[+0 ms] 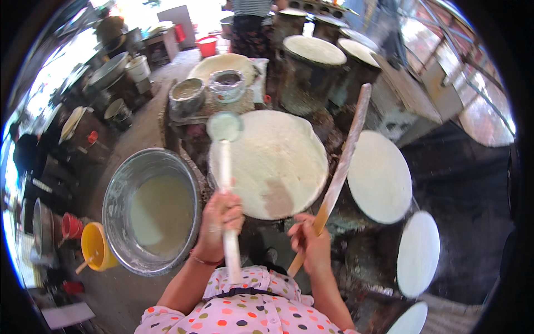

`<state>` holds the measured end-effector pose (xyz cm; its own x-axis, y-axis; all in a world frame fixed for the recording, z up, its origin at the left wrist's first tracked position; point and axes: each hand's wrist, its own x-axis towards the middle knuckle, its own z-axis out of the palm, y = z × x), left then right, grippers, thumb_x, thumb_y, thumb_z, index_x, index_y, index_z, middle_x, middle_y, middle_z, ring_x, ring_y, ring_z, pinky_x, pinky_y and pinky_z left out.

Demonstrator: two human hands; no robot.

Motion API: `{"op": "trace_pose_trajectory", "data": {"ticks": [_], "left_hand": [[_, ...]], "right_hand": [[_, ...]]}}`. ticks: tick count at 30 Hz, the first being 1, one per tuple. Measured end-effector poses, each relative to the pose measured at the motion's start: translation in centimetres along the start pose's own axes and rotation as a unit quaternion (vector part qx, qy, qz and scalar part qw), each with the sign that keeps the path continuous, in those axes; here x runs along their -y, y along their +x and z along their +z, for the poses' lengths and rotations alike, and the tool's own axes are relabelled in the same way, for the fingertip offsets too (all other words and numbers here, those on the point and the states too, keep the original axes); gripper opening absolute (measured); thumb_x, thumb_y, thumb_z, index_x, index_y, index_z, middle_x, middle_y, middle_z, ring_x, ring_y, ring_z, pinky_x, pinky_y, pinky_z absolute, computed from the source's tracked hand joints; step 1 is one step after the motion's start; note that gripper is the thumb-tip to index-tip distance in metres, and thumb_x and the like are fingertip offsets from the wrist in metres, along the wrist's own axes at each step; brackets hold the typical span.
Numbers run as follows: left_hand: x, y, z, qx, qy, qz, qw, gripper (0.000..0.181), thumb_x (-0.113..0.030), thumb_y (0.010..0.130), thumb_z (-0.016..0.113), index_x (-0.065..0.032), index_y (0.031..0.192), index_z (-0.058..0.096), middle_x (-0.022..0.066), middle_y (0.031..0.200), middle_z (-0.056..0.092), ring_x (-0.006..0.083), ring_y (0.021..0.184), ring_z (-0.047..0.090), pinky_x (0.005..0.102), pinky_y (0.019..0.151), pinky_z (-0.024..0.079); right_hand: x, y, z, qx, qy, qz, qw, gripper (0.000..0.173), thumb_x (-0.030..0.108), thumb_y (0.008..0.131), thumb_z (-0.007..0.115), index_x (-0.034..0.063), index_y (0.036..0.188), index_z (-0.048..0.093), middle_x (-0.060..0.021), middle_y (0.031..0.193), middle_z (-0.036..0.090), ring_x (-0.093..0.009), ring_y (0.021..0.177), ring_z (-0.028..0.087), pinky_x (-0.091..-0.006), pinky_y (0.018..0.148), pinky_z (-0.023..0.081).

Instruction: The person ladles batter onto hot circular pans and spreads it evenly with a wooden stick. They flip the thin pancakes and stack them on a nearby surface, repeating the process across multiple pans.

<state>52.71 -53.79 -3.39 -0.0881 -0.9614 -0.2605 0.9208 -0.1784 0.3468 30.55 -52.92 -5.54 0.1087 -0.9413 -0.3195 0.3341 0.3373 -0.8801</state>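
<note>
My left hand (220, 221) grips the pale handle of a ladle (225, 127). The ladle's round head hangs over the far left edge of a large round griddle. A whitish sheet of batter (275, 154) covers most of that griddle, with a darker patch near its front edge. My right hand (311, 244) holds a long wooden stick (344, 160) at the griddle's front right. The stick slants away from me, its upper part coated whitish. On my left stands a wide metal basin (194, 204) containing thin, pale batter (160, 213).
More round, white-topped griddles (379, 177) curve along my right, with others on drum-shaped stoves (308, 83) ahead. Beyond my griddle are two pots (187, 94). A yellow bucket (98, 246) and a red bucket (74, 225) sit left. A person (252, 29) stands at the back.
</note>
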Motion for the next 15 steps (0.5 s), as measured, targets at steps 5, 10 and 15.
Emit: {"op": "trace_pose_trajectory", "data": {"ticks": [5, 10, 15], "left_hand": [[6.5, 4.0, 3.0, 0.029, 0.169, 0.04, 0.984, 0.038, -0.018, 0.097, 0.047, -0.0063, 0.132, 0.039, 0.0037, 0.09, 0.057, 0.0138, 0.083, 0.059, 0.0279, 0.085, 0.05], [7.0, 6.0, 4.1, 0.08, 0.279, 0.014, 0.957, 0.047, -0.025, 0.1, 0.045, -0.0086, 0.141, 0.03, 0.0065, 0.116, 0.055, 0.0113, 0.099, 0.053, 0.0235, 0.089, 0.044], [6.0, 9.0, 2.2, 0.153, 0.292, 0.034, 0.943, 0.042, -0.029, 0.101, 0.043, -0.0086, 0.137, 0.04, 0.0053, 0.117, 0.056, 0.0114, 0.102, 0.054, 0.0263, 0.084, 0.046]], "right_hand": [[2.5, -0.9, 1.6, 0.077, 0.034, 0.083, 0.993, 0.029, 0.029, 0.097, 0.051, 0.0018, 0.103, 0.06, -0.0056, 0.077, 0.063, -0.008, 0.055, 0.051, -0.0203, 0.047, 0.038], [3.7, 0.0, 3.3, 0.077, 0.023, 0.086, 0.993, 0.03, 0.029, 0.092, 0.06, 0.0, 0.101, 0.057, -0.0072, 0.076, 0.063, -0.01, 0.057, 0.054, -0.021, 0.048, 0.04], [4.6, 0.5, 5.0, -0.023, 0.053, 0.079, 0.995, 0.021, 0.01, 0.089, 0.059, -0.003, 0.104, 0.054, -0.0017, 0.059, 0.044, -0.01, 0.047, 0.042, -0.024, 0.042, 0.034]]}}
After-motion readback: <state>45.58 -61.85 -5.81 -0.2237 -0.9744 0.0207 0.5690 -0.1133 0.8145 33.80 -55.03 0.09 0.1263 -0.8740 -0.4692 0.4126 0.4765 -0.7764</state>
